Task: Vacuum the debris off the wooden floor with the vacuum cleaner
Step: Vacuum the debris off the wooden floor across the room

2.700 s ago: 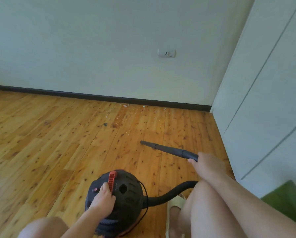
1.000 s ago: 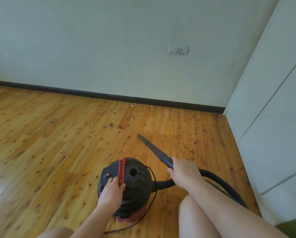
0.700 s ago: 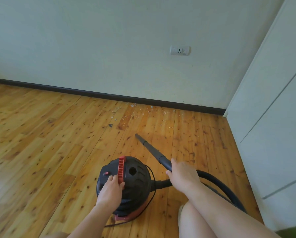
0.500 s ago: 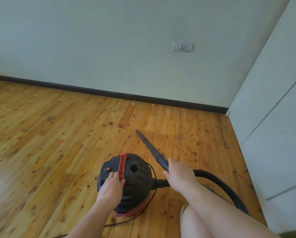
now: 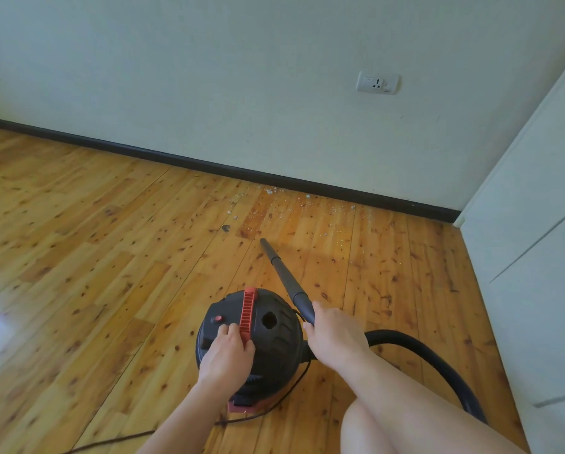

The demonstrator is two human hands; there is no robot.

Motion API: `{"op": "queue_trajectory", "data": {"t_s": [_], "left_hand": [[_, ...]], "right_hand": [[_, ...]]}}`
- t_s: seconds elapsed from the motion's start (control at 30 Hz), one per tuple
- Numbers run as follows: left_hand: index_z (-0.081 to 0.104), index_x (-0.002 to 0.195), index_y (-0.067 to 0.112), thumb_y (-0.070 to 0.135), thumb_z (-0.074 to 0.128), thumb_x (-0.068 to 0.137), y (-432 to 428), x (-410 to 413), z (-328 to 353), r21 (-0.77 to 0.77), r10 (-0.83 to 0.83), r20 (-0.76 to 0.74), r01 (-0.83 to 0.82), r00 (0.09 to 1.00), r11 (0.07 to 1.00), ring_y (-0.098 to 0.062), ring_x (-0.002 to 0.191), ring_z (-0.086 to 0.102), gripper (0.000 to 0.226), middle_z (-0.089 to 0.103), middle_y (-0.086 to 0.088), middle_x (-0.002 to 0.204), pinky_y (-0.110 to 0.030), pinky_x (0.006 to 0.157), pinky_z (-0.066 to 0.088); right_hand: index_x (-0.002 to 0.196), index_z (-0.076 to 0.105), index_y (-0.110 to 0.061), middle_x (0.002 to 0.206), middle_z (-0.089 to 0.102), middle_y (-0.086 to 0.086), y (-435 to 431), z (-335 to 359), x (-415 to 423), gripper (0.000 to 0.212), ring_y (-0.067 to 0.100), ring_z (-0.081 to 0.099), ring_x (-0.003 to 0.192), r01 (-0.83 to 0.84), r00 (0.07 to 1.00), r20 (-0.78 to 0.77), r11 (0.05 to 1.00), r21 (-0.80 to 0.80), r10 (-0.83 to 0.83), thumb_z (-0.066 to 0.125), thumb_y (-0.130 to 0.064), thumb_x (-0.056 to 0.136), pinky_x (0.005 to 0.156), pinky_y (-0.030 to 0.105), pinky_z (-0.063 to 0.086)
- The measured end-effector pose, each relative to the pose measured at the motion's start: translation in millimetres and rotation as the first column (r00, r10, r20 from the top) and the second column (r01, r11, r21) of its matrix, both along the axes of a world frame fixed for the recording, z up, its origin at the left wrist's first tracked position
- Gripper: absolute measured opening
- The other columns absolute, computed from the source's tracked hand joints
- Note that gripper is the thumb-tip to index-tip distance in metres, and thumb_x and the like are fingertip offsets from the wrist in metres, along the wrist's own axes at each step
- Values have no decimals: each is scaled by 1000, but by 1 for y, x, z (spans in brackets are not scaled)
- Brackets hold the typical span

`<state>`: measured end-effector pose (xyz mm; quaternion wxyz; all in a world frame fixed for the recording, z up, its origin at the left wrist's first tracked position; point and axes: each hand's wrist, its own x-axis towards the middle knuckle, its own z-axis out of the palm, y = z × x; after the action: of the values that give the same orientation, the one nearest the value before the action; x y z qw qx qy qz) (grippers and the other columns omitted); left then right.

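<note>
— Where's the debris [image 5: 276,209]?
— Eleven o'clock from my right hand [image 5: 335,339], by the baseboard [image 5: 340,193]. That hand curls round the wand [image 5: 282,273], which points the same way, tip just short. My left hand [image 5: 227,352] grips the vacuum cleaner's [image 5: 274,332] handle [image 5: 248,306].

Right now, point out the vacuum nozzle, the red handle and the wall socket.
vacuum nozzle [image 5: 283,273], head view, midway along the black tapered tube.
red handle [image 5: 248,309], head view, on its ribbed upper stretch.
wall socket [image 5: 377,82], head view, centre of the white faceplate.
</note>
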<state>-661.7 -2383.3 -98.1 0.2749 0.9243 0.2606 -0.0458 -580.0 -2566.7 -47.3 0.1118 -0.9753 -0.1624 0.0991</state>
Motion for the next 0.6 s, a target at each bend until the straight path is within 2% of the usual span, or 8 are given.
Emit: {"op": "queue_trajectory", "data": {"t_s": [0.13, 0.27, 0.33, 0.6], "left_hand": [[53, 112, 21, 37, 45, 104, -1, 2, 3, 10, 11, -25, -11, 1000, 1000, -8, 77, 57, 20, 49, 8, 97, -18, 56, 40], [53, 112, 21, 40, 46, 104, 3, 4, 4, 28, -9, -34, 10, 999, 1000, -8, 82, 58, 22, 50, 8, 99, -21, 64, 46], [53, 115, 20, 42, 49, 104, 4, 6, 4, 33, -21, -32, 22, 999, 999, -9, 84, 57, 25, 50, 7, 101, -21, 66, 44], [56, 120, 17, 41, 51, 103, 13, 19, 10, 36, -7, -27, 8, 1000, 999, -7, 78, 54, 29, 52, 5, 104, -18, 57, 38]], "right_hand": [[155, 38, -24, 140, 62, -1, 10, -4, 3, 55, 21, 65, 121, -25, 1000, -8, 1000, 6, 25, 50, -46, 106, 92, 29, 56], [156, 37, -23, 143, 60, 0, 16, -5, 8, 56, 21, 64, 124, -42, 999, -14, 999, 8, 42, 49, -46, 106, 94, 29, 55], [155, 37, -23, 142, 61, 0, 18, -5, 9, 55, 21, 65, 123, -50, 999, -10, 999, 7, 50, 49, -45, 106, 93, 29, 56], [157, 36, -24, 143, 60, -2, 19, -4, 12, 56, 19, 64, 124, -114, 993, 3, 993, 15, 114, 47, -47, 107, 95, 28, 55]]}}
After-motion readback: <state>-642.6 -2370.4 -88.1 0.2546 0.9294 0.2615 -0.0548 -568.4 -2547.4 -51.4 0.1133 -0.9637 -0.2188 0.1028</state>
